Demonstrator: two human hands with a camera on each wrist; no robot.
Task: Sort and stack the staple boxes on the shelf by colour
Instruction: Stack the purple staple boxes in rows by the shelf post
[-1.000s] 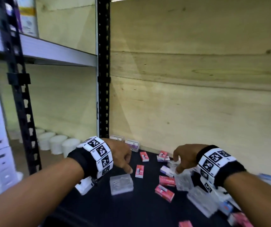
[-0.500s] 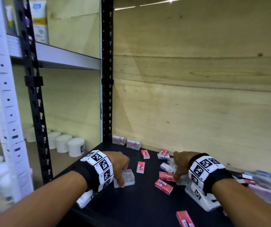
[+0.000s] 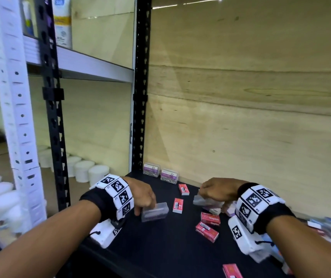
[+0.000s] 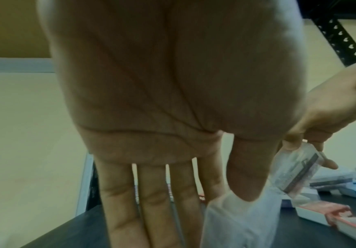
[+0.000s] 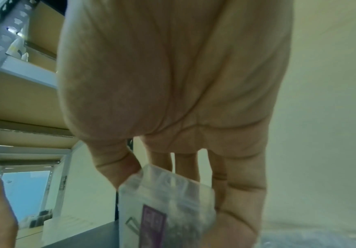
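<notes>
Two hands at work on the black shelf (image 3: 160, 247), against a plywood back wall (image 3: 240, 127). The left hand (image 3: 140, 194) reaches down onto a clear plastic box (image 3: 155, 212) that lies on the shelf; in the left wrist view its fingers (image 4: 151, 201) run nearly straight down one side of the box while the thumb (image 4: 247, 176) lies against the other, so the box appears pinched between them, though blur leaves the firmness of the hold uncertain. The right hand (image 3: 218, 189) grips a second clear box (image 3: 204, 201) with a purple label, thumb (image 5: 117, 164) on one face and fingers (image 5: 242, 193) wrapped behind it; this box is tilted and lifted off the shelf. Between the two held boxes lie two small red staple boxes (image 3: 178, 205), one beyond the other. Below and just beside the right hand's box lie two more red boxes (image 3: 210, 218), printed "Staples". Beyond the left hand, at the back corner beside the black upright post (image 3: 140, 87), stand two clear boxes with purple labels (image 3: 169, 176), side by side. A blue box (image 4: 355, 188) lies past the right hand in the left wrist view
</notes>
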